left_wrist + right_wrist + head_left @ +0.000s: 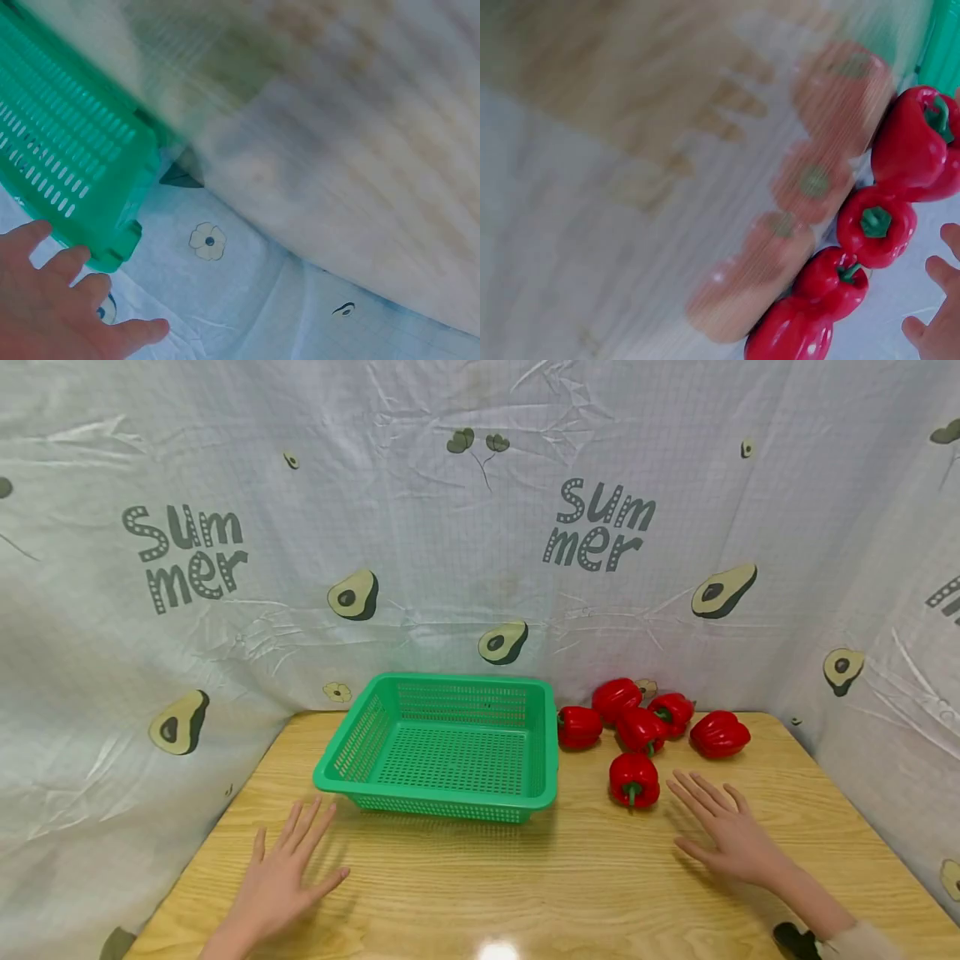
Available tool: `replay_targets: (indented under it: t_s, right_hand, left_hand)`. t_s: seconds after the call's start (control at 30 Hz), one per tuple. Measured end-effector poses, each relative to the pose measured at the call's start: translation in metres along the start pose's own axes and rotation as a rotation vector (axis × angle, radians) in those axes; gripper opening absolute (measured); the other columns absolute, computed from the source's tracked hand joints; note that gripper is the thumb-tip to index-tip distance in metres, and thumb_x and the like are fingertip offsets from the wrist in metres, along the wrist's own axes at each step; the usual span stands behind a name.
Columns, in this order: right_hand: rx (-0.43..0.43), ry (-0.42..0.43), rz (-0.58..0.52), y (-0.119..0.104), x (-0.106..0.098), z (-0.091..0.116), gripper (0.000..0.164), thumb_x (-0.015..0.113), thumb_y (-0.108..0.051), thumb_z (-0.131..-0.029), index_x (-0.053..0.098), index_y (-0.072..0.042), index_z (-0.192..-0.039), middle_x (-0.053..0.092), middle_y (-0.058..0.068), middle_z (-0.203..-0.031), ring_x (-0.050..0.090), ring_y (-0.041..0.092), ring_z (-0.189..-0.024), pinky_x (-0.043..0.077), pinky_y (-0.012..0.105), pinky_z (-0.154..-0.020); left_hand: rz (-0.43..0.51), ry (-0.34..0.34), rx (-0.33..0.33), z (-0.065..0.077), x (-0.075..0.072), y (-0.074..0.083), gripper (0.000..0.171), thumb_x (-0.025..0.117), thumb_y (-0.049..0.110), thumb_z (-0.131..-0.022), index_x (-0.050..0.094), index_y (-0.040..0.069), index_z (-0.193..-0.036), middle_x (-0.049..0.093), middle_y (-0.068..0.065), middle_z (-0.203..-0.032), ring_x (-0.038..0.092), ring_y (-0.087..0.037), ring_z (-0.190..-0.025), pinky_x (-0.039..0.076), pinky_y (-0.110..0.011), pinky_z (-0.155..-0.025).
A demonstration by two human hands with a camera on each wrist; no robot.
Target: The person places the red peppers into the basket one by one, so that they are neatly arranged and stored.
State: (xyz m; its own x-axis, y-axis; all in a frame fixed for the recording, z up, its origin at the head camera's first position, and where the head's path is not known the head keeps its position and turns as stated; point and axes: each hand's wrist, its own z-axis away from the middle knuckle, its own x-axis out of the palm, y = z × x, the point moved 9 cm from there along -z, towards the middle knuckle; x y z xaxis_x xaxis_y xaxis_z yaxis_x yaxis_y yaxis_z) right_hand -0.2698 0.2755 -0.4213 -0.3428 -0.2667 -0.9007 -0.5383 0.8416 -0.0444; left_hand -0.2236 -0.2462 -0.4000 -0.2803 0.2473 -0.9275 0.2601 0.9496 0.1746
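Note:
A green plastic basket with slotted walls stands on the wooden table, nothing inside it. To its right lie several red bell peppers, the front one with its green stem toward me. My left hand is spread, just short of the basket's front left corner and apart from it. My right hand has its fingers extended, to the right of the front pepper and holding nothing. In the left wrist view the fingers appear beside the basket; in the right wrist view a row of peppers sits near the fingertips.
The wooden table reaches back to a pale curtain printed with avocados and lettering, which also hangs at both sides. Several peppers lie close against the basket's right side and the curtain, one farther right.

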Motion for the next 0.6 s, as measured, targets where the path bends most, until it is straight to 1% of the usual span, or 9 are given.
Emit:
replay_targets:
  t_s: [0.1, 0.13, 0.2, 0.27, 0.37, 0.43, 0.5, 0.6]
  right_hand:
    - [-0.026, 0.013, 0.001, -0.005, 0.000, -0.004, 0.082, 0.073, -0.030, -0.069, 0.034, -0.012, -0.138, 0.029, 0.005, -0.146, 0.020, 0.019, -0.136, 0.020, 0.058, -0.097]
    - [-0.040, 0.022, 0.003, -0.006, 0.000, -0.006, 0.082, 0.074, -0.028, -0.068, 0.035, -0.010, -0.137, 0.030, 0.006, -0.145, 0.020, 0.019, -0.136, 0.022, 0.057, -0.094]
    - [-0.067, 0.039, 0.000, -0.010, -0.001, -0.009, 0.082, 0.075, -0.026, -0.065, 0.038, -0.008, -0.136, 0.033, 0.008, -0.144, 0.020, 0.018, -0.136, 0.025, 0.056, -0.090]
    - [-0.095, 0.060, -0.001, -0.013, -0.002, -0.011, 0.083, 0.076, -0.023, -0.062, 0.040, -0.005, -0.134, 0.035, 0.009, -0.142, 0.020, 0.017, -0.136, 0.026, 0.056, -0.088]
    - [-0.116, 0.074, -0.011, -0.017, -0.003, -0.014, 0.085, 0.077, -0.020, -0.060, 0.039, -0.005, -0.134, 0.033, 0.007, -0.144, 0.014, 0.011, -0.138, 0.027, 0.056, -0.087]
    - [-0.128, 0.081, -0.009, -0.018, -0.004, -0.016, 0.086, 0.078, -0.019, -0.058, 0.040, -0.004, -0.134, 0.032, 0.005, -0.145, 0.012, 0.009, -0.138, 0.027, 0.056, -0.087]
    - [-0.136, 0.081, -0.006, -0.020, -0.004, -0.019, 0.087, 0.078, -0.018, -0.057, 0.040, -0.004, -0.134, 0.032, 0.006, -0.144, 0.010, 0.008, -0.138, 0.028, 0.056, -0.087]
    - [-0.150, 0.075, -0.003, -0.023, -0.004, -0.025, 0.087, 0.079, -0.017, -0.056, 0.041, -0.004, -0.133, 0.037, 0.011, -0.140, 0.022, 0.017, -0.134, 0.027, 0.055, -0.088]
  left_hand:
    - [0.025, 0.019, 0.015, -0.004, -0.006, 0.003, 0.081, 0.062, 0.046, -0.077, 0.019, 0.028, -0.143, 0.025, -0.010, -0.147, -0.001, -0.013, -0.140, 0.010, -0.068, -0.100]
    - [0.034, 0.026, 0.022, -0.005, -0.008, 0.005, 0.080, 0.062, 0.046, -0.077, 0.021, 0.026, -0.143, 0.025, -0.010, -0.147, -0.002, -0.012, -0.140, 0.008, -0.067, -0.101]
    - [0.040, 0.046, 0.039, -0.007, -0.011, 0.007, 0.079, 0.063, 0.044, -0.077, 0.025, 0.022, -0.142, 0.025, -0.009, -0.147, -0.003, -0.009, -0.140, 0.007, -0.066, -0.102]
    - [0.043, 0.061, 0.054, -0.009, -0.013, 0.009, 0.078, 0.064, 0.043, -0.076, 0.028, 0.019, -0.141, 0.025, -0.007, -0.148, -0.007, -0.003, -0.138, 0.007, -0.066, -0.103]
    - [0.044, 0.081, 0.075, -0.012, -0.015, 0.012, 0.078, 0.065, 0.042, -0.076, 0.030, 0.017, -0.140, 0.026, -0.007, -0.148, -0.009, 0.002, -0.136, 0.007, -0.064, -0.104]
    - [0.041, 0.095, 0.095, -0.015, -0.017, 0.015, 0.078, 0.066, 0.041, -0.075, 0.030, 0.017, -0.140, 0.027, -0.007, -0.147, -0.003, -0.004, -0.138, 0.009, -0.062, -0.105]
    - [0.041, 0.108, 0.114, -0.019, -0.018, 0.017, 0.080, 0.067, 0.041, -0.074, 0.029, 0.019, -0.141, 0.028, -0.006, -0.147, 0.006, -0.014, -0.140, 0.010, -0.061, -0.106]
    - [0.024, 0.134, 0.143, -0.025, -0.018, 0.021, 0.083, 0.069, 0.039, -0.073, 0.026, 0.023, -0.142, 0.029, -0.005, -0.146, 0.023, -0.025, -0.136, 0.016, -0.059, -0.106]
